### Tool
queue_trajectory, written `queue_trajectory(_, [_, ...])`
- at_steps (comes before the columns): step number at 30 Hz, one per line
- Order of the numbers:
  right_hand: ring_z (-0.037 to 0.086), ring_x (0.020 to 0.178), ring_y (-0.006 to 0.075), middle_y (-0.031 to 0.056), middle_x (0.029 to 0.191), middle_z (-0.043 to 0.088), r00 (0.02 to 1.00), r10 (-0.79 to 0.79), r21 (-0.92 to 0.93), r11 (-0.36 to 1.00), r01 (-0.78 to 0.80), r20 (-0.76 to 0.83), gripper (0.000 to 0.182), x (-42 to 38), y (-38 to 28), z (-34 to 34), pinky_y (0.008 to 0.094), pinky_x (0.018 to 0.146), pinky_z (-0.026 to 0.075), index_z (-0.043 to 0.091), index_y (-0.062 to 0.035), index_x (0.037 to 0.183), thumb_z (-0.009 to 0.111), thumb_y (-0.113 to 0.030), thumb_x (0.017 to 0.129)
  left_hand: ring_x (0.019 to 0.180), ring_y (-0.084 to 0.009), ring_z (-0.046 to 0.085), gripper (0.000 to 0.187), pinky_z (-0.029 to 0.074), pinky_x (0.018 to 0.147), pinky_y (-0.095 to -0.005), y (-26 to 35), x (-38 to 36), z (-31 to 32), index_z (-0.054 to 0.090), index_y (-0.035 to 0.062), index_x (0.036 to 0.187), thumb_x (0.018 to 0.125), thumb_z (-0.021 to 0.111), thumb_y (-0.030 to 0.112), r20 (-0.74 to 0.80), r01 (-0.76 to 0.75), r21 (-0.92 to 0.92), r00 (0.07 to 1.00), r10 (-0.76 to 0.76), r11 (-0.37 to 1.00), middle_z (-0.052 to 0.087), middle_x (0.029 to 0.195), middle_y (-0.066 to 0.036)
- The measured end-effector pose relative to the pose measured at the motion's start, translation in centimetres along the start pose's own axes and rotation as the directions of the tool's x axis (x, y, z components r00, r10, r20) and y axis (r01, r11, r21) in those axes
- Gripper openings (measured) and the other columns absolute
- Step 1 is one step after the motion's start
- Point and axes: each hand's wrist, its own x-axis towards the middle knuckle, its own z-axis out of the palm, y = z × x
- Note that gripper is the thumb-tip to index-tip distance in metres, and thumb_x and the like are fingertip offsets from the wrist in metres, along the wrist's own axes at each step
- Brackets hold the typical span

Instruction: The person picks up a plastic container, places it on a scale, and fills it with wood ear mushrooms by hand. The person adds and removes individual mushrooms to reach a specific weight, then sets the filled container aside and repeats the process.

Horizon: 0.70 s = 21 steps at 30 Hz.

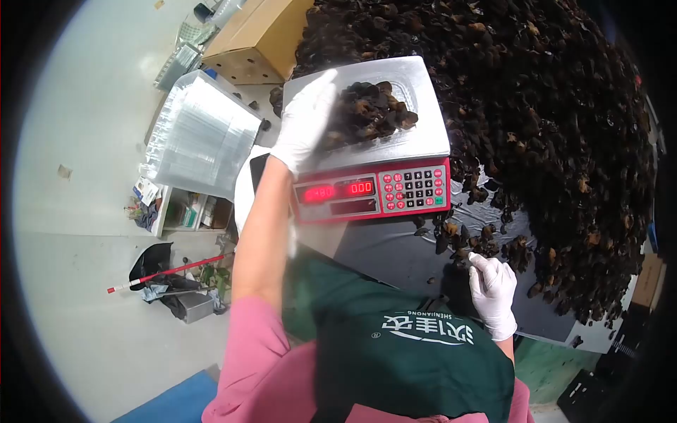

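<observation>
My left hand [307, 121], in a white glove, reaches over the digital scale [430, 106] with its fingers stretched out. It is slightly blurred and lies along the left side of a clear plastic tray [404, 90]. Dark dried fungus pieces [374, 113] sit in that tray on the metal scale plate. Also gloved in white, my right hand [493, 292] is at the near edge of some loose fungus pieces [486, 243], its fingers curled in and thumb close to them. Whatever is between those fingertips is too small to make out.
A large heap of dried fungus [522, 120] covers the table's right and far side. Stacked clear plastic trays [204, 134] stand left of the scale, near a cardboard box [257, 42]. A red-handled stick [176, 269] and a black dustpan-like object [149, 262] are at lower left.
</observation>
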Motion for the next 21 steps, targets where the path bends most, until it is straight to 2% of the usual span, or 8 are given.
queue_trajectory(1, [0.057, 0.066, 0.0224, 0.0016, 0.076, 0.057, 1.0, -0.004, -0.003, 1.0, 0.004, -0.002, 0.032, 0.1, 0.0, 0.0, 0.0361, 0.065, 0.043, 0.068, -0.0132, 0.112, 0.077, -0.002, 0.083, 0.137, -0.0246, 0.055, 0.051, 0.036, 0.119, -0.0366, 0.0, 0.0, -0.3, 0.056, 0.0076, 0.148, 0.113, 0.042, 0.041, -0.006, 0.086, -0.191, 0.996, -0.089, 0.978, 0.063, 0.143, -0.011])
queue_trajectory(4, [0.058, 0.067, 0.0225, 0.0018, 0.078, 0.06, 1.0, -0.014, -0.007, 1.0, 0.014, -0.005, 0.033, 0.3, -0.1, 0.2, 0.0359, 0.065, 0.044, 0.068, -0.0134, 0.112, 0.077, -0.002, 0.083, 0.137, -0.0273, 0.054, 0.06, 0.034, 0.122, -0.0404, -1.1, 0.6, -2.9, 0.056, 0.0084, 0.149, 0.113, 0.034, 0.051, 0.028, 0.117, -0.419, 0.993, -0.116, 0.9, 0.062, 0.144, -0.013])
queue_trajectory(9, [0.06, 0.069, 0.0236, 0.0018, 0.081, 0.063, 0.999, -0.022, -0.015, 1.0, 0.023, 0.031, 0.034, 0.1, 0.3, 0.7, 0.0358, 0.067, 0.046, 0.068, -0.014, 0.112, 0.077, -0.001, 0.083, 0.14, -0.026, 0.051, 0.067, 0.035, 0.119, -0.0426, -2.3, -0.4, -6.5, 0.056, 0.0075, 0.149, 0.11, 0.035, 0.058, -0.004, 0.146, -0.472, 0.986, -0.167, 0.869, 0.061, 0.146, -0.012])
queue_trajectory(13, [0.059, 0.068, 0.0232, 0.002, 0.08, 0.063, 1.0, -0.008, 0.031, 0.999, 0.008, 0.024, 0.035, 0.1, 0.2, 1.2, 0.0354, 0.066, 0.045, 0.07, -0.0137, 0.112, 0.077, 0.002, 0.082, 0.141, -0.0233, 0.051, 0.064, 0.03, 0.122, -0.0411, -3.0, -1.0, -7.8, 0.059, 0.0076, 0.146, 0.109, 0.041, 0.057, -0.065, 0.138, -0.433, 0.981, -0.183, 0.891, 0.062, 0.145, -0.01])
queue_trajectory(16, [0.057, 0.066, 0.0232, 0.0022, 0.077, 0.06, 0.999, -0.019, 0.031, 0.999, 0.018, 0.037, 0.033, 0.6, 0.0, 1.3, 0.0354, 0.065, 0.045, 0.071, -0.0135, 0.111, 0.077, 0.001, 0.082, 0.141, -0.0218, 0.05, 0.062, 0.03, 0.121, -0.0381, -2.8, -1.1, -8.3, 0.058, 0.0079, 0.146, 0.106, 0.051, 0.054, -0.019, 0.139, -0.38, 0.987, -0.158, 0.914, 0.063, 0.144, -0.009])
queue_trajectory(18, [0.057, 0.066, 0.0233, 0.0023, 0.075, 0.059, 0.999, -0.039, 0.014, 0.999, 0.038, 0.034, 0.033, 1.0, -0.2, 1.4, 0.0357, 0.065, 0.044, 0.071, -0.0134, 0.111, 0.077, 0.001, 0.082, 0.14, -0.0213, 0.051, 0.06, 0.032, 0.12, -0.0365, -1.9, -1.0, -7.6, 0.058, 0.0083, 0.146, 0.104, 0.058, 0.051, 0.025, 0.133, -0.284, 0.991, -0.132, 0.95, 0.063, 0.143, -0.01])
queue_trajectory(19, [0.057, 0.066, 0.0233, 0.0023, 0.075, 0.058, 0.998, -0.048, 0.005, 0.999, 0.048, 0.033, 0.033, 1.3, -0.4, 1.5, 0.0359, 0.065, 0.044, 0.071, -0.0133, 0.111, 0.078, 0.0, 0.082, 0.141, -0.0235, 0.05, 0.067, 0.035, 0.119, -0.0361, -2.3, -0.8, -7.1, 0.054, 0.0088, 0.15, 0.098, 0.07, 0.047, 0.078, 0.11, -0.231, 0.992, -0.095, 0.967, 0.059, 0.147, -0.013])
queue_trajectory(21, [0.057, 0.066, 0.0235, 0.0027, 0.075, 0.058, 0.998, -0.056, 0.023, 0.998, 0.056, 0.038, 0.032, 1.8, -0.5, 1.7, 0.0364, 0.064, 0.044, 0.071, -0.0133, 0.111, 0.078, -0.001, 0.082, 0.142, -0.0275, 0.049, 0.083, 0.036, 0.119, -0.0386, -1.7, -0.4, -5.5, 0.048, 0.0092, 0.154, 0.089, 0.08, 0.049, 0.14, -0.055, 0.095, 0.989, 0.042, 0.994, 0.055, 0.15, -0.017])
